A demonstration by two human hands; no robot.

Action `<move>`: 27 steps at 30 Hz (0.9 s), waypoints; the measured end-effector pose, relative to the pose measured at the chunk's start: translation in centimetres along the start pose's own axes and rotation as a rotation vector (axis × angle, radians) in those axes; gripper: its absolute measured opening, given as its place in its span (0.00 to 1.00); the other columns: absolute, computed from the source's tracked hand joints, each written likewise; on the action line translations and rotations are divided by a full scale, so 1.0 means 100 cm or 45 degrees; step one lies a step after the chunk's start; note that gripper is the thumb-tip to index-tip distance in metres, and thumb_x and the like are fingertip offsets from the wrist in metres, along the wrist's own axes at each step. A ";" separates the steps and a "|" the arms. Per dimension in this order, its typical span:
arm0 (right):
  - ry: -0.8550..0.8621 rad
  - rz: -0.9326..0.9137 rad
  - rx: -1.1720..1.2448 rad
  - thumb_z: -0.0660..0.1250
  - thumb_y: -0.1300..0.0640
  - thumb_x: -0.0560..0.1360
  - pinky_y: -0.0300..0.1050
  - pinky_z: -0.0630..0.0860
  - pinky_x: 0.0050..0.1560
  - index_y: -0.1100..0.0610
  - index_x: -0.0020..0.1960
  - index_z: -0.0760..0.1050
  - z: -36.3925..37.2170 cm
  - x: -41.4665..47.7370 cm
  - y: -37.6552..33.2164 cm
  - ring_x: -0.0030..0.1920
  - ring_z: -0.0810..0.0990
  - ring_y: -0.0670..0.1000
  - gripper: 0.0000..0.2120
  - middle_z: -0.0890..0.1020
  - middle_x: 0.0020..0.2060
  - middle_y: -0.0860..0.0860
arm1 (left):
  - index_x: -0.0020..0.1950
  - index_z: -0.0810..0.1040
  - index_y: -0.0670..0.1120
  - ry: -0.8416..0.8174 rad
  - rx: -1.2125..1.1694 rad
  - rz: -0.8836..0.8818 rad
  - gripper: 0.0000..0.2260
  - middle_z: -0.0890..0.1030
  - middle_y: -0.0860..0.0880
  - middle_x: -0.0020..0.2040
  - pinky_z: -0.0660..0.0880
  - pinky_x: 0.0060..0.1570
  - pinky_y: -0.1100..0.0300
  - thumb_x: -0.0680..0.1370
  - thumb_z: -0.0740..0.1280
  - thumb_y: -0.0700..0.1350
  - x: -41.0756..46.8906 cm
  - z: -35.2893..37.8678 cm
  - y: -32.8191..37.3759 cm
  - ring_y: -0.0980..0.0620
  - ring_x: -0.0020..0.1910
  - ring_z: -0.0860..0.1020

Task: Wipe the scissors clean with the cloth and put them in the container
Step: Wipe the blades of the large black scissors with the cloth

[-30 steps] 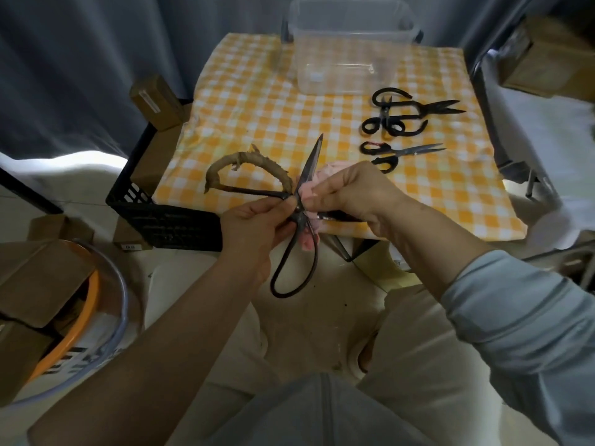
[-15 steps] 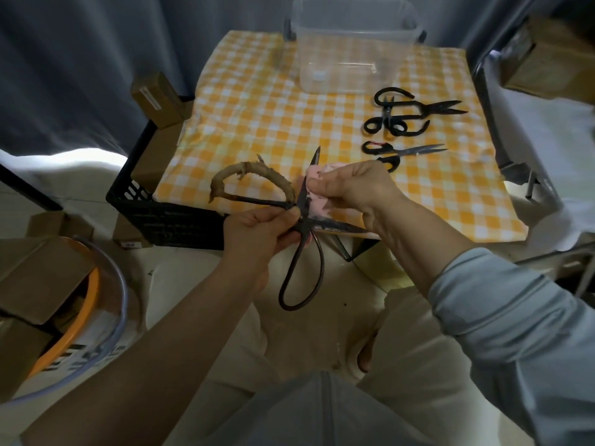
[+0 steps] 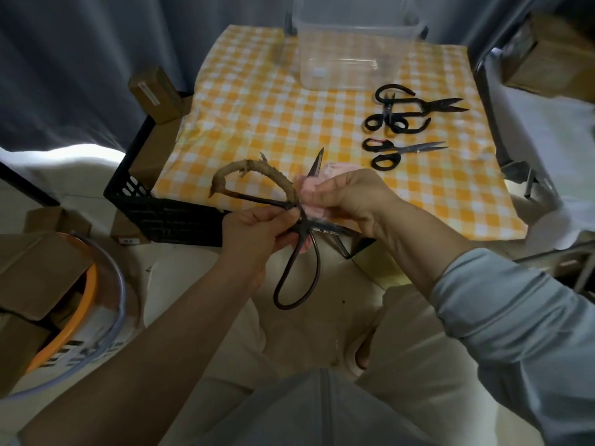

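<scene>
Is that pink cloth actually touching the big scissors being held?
Touching. The head view shows the right hand pinching the pink cloth around one blade of the big scissors.

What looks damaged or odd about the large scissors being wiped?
On the large scissors, the left handle loop wears a tan wrapping that is frayed, with loose ends sticking out; the lower loop is bare dark metal.

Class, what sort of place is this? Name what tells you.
Probably a makeshift work corner in a storeroom: a checked tablecloth spread as a worktop, cardboard boxes on the floor, and a black plastic crate beside it.
</scene>
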State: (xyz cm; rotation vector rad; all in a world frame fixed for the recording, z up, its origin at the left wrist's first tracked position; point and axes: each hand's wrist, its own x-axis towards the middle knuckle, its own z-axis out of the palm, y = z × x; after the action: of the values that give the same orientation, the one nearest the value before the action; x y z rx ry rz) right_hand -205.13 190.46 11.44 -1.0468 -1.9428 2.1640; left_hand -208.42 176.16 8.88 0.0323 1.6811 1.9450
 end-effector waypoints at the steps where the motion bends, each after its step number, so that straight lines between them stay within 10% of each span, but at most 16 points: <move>1: 0.027 0.018 0.121 0.75 0.69 0.65 0.36 0.76 0.25 0.64 0.34 0.76 0.001 0.003 -0.002 0.24 0.79 0.47 0.08 0.80 0.23 0.51 | 0.40 0.80 0.37 0.019 0.003 -0.009 0.04 0.82 0.47 0.31 0.77 0.30 0.65 0.74 0.68 0.34 0.000 0.001 0.000 0.53 0.30 0.81; 17: -0.014 0.137 0.231 0.74 0.60 0.70 0.38 0.75 0.31 0.62 0.56 0.78 -0.001 0.022 0.001 0.30 0.80 0.48 0.16 0.82 0.37 0.56 | 0.38 0.81 0.39 0.038 -0.005 -0.099 0.04 0.83 0.48 0.32 0.78 0.32 0.65 0.73 0.70 0.34 -0.002 -0.006 -0.002 0.53 0.32 0.82; 27: -0.027 0.198 0.347 0.73 0.61 0.70 0.42 0.78 0.40 0.59 0.50 0.78 -0.006 0.026 0.003 0.35 0.82 0.49 0.10 0.83 0.38 0.54 | 0.37 0.80 0.40 0.038 -0.046 -0.135 0.05 0.83 0.48 0.31 0.77 0.31 0.66 0.73 0.69 0.34 -0.005 -0.005 -0.002 0.54 0.31 0.82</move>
State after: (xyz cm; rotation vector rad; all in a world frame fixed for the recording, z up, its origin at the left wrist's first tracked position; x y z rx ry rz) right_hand -206.72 192.13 10.06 -1.1619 -1.5599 2.4406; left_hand -208.12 175.53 8.79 -0.0981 1.6322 1.9051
